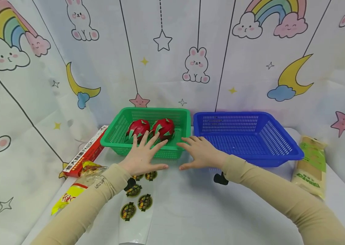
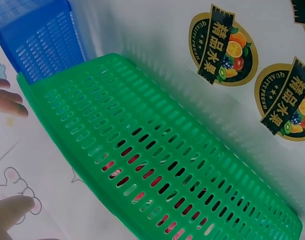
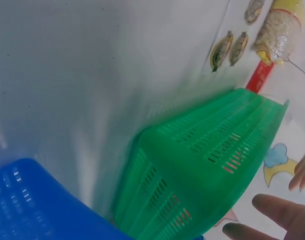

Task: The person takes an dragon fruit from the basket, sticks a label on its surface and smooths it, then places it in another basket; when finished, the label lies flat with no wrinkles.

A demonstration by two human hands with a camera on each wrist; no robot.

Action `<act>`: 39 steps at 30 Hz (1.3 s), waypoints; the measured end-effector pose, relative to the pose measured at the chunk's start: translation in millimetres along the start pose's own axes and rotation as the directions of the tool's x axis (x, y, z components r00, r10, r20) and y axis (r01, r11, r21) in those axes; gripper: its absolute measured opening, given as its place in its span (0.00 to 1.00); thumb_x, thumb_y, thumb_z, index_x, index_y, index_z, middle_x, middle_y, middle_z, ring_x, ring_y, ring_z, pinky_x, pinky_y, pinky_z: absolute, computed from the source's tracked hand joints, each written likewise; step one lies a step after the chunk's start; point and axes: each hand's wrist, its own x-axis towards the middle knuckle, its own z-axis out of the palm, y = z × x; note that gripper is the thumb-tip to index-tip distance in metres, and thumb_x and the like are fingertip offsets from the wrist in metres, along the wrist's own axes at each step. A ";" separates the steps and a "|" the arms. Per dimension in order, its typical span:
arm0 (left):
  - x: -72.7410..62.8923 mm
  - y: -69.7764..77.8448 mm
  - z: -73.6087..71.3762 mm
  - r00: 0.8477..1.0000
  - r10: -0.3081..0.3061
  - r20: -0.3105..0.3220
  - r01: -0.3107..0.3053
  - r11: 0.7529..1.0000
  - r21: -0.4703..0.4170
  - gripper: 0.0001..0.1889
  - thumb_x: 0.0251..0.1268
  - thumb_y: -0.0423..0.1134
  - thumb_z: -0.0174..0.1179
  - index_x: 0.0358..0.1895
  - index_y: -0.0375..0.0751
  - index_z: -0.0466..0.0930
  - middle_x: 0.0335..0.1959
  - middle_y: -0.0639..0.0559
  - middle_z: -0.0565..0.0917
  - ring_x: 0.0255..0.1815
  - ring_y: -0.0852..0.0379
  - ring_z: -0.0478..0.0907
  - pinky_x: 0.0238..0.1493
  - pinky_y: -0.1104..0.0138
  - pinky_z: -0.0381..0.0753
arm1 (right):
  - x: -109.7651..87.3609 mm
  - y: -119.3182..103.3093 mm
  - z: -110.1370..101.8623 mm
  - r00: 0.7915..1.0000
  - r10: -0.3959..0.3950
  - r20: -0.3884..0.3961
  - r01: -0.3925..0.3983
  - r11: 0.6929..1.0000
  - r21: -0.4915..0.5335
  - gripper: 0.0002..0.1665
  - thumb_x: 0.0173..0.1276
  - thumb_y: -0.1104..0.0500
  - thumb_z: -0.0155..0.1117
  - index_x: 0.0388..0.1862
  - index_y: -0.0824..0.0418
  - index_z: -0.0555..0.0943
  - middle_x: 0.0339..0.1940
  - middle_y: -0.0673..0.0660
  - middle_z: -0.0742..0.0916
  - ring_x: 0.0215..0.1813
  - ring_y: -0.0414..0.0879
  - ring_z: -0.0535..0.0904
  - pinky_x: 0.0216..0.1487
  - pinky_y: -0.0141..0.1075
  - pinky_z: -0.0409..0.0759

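Note:
Two red dragon fruits (image 1: 139, 128) with green scales lie side by side in a green plastic basket (image 1: 148, 151). My left hand (image 1: 143, 154) is held over the basket's near rim, fingers spread and nothing in its grasp. Just right of it, my right hand (image 1: 201, 151) reaches in front of the basket's right corner with its fingers extended and holding nothing. In the left wrist view, red shows through the slots of the green basket wall (image 2: 142, 130). Fingertips of the right hand (image 3: 287, 215) appear at the lower right of the right wrist view.
A blue basket (image 1: 236, 136) stands right of the green one. Beyond it lies a green and tan packet (image 1: 310, 166). At left are a red pasta box (image 1: 86, 151) and a yellow clear food bag (image 1: 74, 190). A clear bag with fruit stickers (image 1: 135, 217) lies in front.

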 end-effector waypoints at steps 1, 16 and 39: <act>0.5 -0.1 -0.1 1.000 -0.002 0.001 0.002 1.000 -0.007 0.45 0.52 0.73 0.48 0.72 0.60 0.50 0.75 0.47 0.46 0.73 0.35 0.38 0.63 0.32 0.38 | 0.6 -0.5 0.0 1.000 -0.001 0.000 0.001 1.000 0.002 0.51 0.52 0.25 0.55 0.69 0.52 0.64 0.68 0.59 0.68 0.68 0.58 0.63 0.62 0.56 0.64; 11.5 -1.2 -4.8 1.000 -0.004 0.002 0.004 0.998 -0.059 0.43 0.54 0.71 0.49 0.72 0.58 0.51 0.74 0.46 0.50 0.73 0.35 0.40 0.65 0.35 0.42 | 5.0 -4.4 5.8 1.000 -0.029 0.004 0.029 1.000 -0.002 0.49 0.52 0.26 0.56 0.66 0.54 0.67 0.62 0.57 0.76 0.66 0.59 0.66 0.61 0.55 0.66; 21.5 -5.6 -2.1 1.000 -0.013 0.014 0.014 0.999 -0.045 0.43 0.55 0.71 0.48 0.72 0.58 0.51 0.74 0.47 0.49 0.73 0.35 0.39 0.66 0.36 0.40 | 11.4 -0.3 12.3 0.998 -0.057 -0.038 0.058 0.997 0.040 0.32 0.63 0.47 0.62 0.60 0.63 0.72 0.54 0.57 0.80 0.57 0.53 0.70 0.51 0.42 0.77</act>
